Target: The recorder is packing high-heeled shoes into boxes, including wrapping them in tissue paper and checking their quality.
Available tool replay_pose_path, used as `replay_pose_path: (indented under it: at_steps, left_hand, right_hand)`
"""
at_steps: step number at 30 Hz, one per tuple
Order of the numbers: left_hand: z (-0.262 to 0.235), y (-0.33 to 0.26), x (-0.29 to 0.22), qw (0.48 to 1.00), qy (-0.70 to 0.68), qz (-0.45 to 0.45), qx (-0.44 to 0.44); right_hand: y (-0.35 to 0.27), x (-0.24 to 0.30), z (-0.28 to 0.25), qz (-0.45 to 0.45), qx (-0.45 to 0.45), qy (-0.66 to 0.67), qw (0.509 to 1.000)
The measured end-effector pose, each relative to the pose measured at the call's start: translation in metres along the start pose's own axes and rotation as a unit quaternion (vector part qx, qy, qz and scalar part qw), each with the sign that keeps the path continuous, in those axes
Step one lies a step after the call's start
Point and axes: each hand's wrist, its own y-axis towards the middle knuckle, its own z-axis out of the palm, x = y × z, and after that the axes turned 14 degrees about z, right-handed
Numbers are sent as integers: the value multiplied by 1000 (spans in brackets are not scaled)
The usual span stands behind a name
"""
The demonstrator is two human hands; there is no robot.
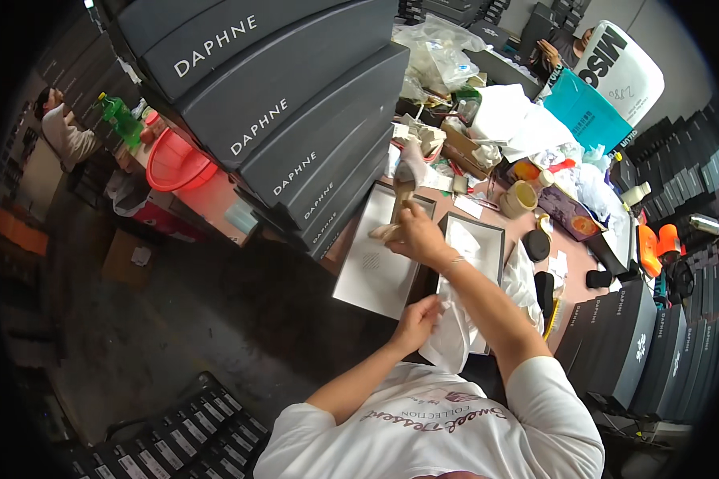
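Note:
My right hand [425, 238] is closed around a beige shoe [408, 177], holding it over an open shallow box part [371, 275] with a pale inside. My fingers hide part of the shoe. Closer to my body, my left hand [418, 323] pinches the edge of white tissue paper [447, 331]. That paper hangs over the near side of a second open box [490, 247] with dark edges, beside the first. My right forearm crosses above this second box and covers part of it.
A tall stack of dark shoe boxes [295, 120] rises at the left. Behind lie a plastic bag [439, 60], a round tub [519, 198] and a purple carton [571, 211]. More boxes [615, 343] stand at the right. A red basin [180, 160] and a person [64, 132] are far left.

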Motion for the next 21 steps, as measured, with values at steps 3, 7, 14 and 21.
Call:
replay_pose_path:
  at_steps: [3,7,14,21]
  left_hand:
    - [-9,14,-3,993,-105,-30,-40]
    - [-16,44,-20,941,-338,-3,30]
    - [35,34,-55,937,-256,-67,228]
    - [66,19,-44,970,-49,14,236]
  right_hand:
    - [-59,8,-82,32,19,338,940]
    - [-159,-1,-155,-69,43,284,955]
    - [-253,-16,-158,-86,95,186,974]
    - [-287,-45,-149,-34,-86,201,975]
